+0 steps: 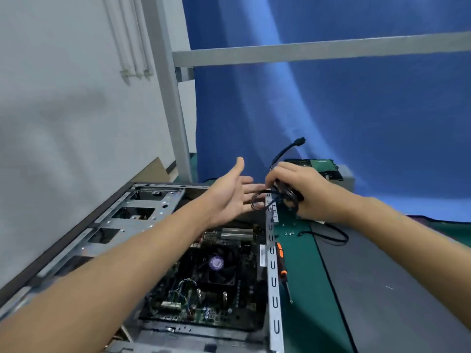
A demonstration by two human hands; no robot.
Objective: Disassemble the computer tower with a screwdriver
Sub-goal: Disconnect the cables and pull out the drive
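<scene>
The open computer tower [142, 215] lies on its side, its motherboard and black CPU fan [219, 266] exposed. Above its far right corner my right hand [303, 192] grips a bundle of black cables [283, 194]; one cable with a black plug [300, 141] sticks up from it. My left hand [229, 194] hovers open, palm up, just left of the bundle, with its fingertips near the cable loops. The orange-and-black screwdriver [281, 263] lies on the green mat beside the case's right wall.
A few loose screws [289, 233] and a thin black cable [331, 235] lie on the green mat [300, 314]. A grey panel [387, 289] lies at the right. Removed parts with a green board [323, 166] sit behind my right hand. A blue curtain hangs at the back.
</scene>
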